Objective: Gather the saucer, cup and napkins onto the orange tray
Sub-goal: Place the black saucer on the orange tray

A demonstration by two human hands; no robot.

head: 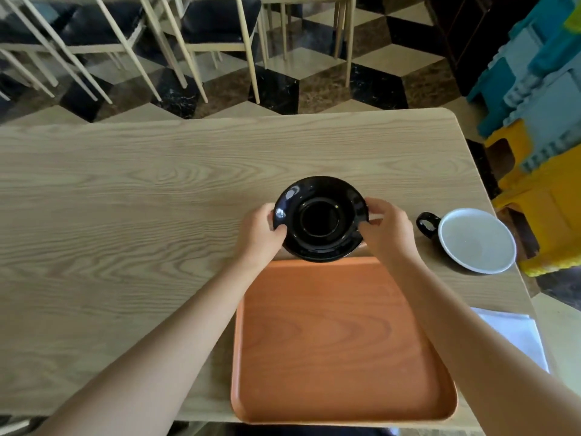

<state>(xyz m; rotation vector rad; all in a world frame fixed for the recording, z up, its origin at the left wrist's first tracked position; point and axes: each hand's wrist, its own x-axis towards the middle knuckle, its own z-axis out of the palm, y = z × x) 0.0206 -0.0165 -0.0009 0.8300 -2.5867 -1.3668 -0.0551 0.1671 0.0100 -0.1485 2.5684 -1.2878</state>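
Both hands grip the black saucer [319,219], left hand [262,232] and right hand [388,229] clasping opposite rims, tray [339,341] just below them.

The scene was lit brightly and evenly by soft, daylight-like light. The bench [125,190] showed its wood grain clearly, with almost no hard shadows. Only a faint shadow lay under the black saucer [319,219]. Small white glare spots sat on the left part of the saucer's glossy rim. The polished floor tiles [283,86] at the top reflected some light. The wide-angle lens bent the bench's far edge and stretched the forearms near the lower corners. The coloured crates [540,89] at the right edge looked soft and smeared. The centre was sharp.
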